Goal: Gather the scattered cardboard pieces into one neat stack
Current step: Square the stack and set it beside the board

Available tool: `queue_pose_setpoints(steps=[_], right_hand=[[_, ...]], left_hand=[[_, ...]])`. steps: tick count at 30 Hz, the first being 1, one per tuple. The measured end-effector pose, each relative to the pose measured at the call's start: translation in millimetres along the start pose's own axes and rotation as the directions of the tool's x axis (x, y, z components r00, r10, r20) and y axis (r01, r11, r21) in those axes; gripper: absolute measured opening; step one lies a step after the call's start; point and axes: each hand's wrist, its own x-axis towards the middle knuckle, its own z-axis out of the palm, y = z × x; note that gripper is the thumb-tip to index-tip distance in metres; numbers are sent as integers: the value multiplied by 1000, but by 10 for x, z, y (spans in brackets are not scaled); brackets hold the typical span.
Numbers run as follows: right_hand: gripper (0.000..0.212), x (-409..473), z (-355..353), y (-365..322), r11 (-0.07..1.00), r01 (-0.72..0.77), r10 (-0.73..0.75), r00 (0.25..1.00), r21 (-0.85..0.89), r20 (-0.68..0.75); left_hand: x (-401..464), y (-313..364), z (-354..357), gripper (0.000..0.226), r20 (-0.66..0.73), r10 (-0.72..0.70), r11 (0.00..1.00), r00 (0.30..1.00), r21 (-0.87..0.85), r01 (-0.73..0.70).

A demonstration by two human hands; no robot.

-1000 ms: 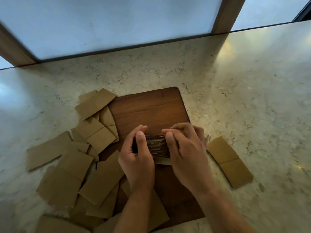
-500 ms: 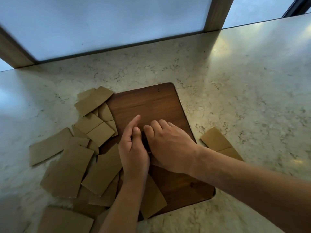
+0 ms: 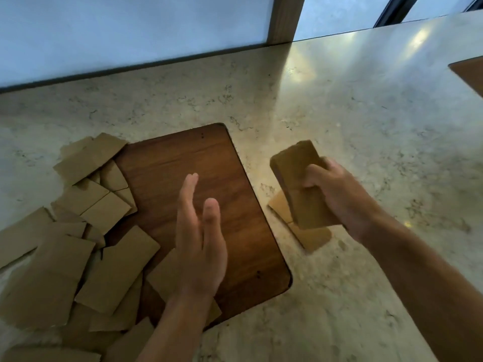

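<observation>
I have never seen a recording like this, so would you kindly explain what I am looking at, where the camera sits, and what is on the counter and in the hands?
There is no machine here: a person works with two bare hands, filmed by one wide-angle camera worn on the head, looking forward and down. The pale marbled stone counter runs up to a window. On it lies a dark brown wooden board with rounded corners. Many flat brown cardboard pieces lie scattered and overlapping to the left, some reaching onto the board. The right hand grips a thick stack of brown cardboard pieces, held above two flat cardboard pieces lying on the counter right of the board. The left hand is open and empty over the board.
</observation>
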Motion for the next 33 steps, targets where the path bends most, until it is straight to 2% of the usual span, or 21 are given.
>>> queue_pose_setpoints(steps=[2,4,6,9,13,16,21,26,33], right_hand=[[13,-36,-240,200,995,-98,98,995,-24,-6],[30,-29,-316,329,986,-141,144,989,-87,31],[38,-1,-312,361,985,-132,140,988,-109,69],[39,70,-274,363,987,-101,115,987,-121,112],[40,128,-209,400,989,-79,95,987,-126,128],[40,150,-214,416,991,-64,78,990,-118,120],[40,135,-130,465,977,0,25,993,-212,116],[46,80,-26,505,954,107,-97,994,-279,47],[45,82,-11,528,873,147,-186,982,-465,-39]], left_hand=[[-142,30,231,68,120,82,984,989,149,-100],[-224,6,426,76,309,134,924,942,305,-231],[-269,-82,556,95,449,177,801,876,451,-393],[-300,-142,631,124,528,164,613,834,607,-505],[-294,-121,694,137,541,75,511,837,701,-498],[-284,-103,726,138,499,43,524,865,726,-445],[-287,-105,730,145,454,47,550,890,732,-402],[-294,-115,733,143,427,110,647,898,655,-391],[-291,-136,755,142,416,135,622,899,671,-404]])
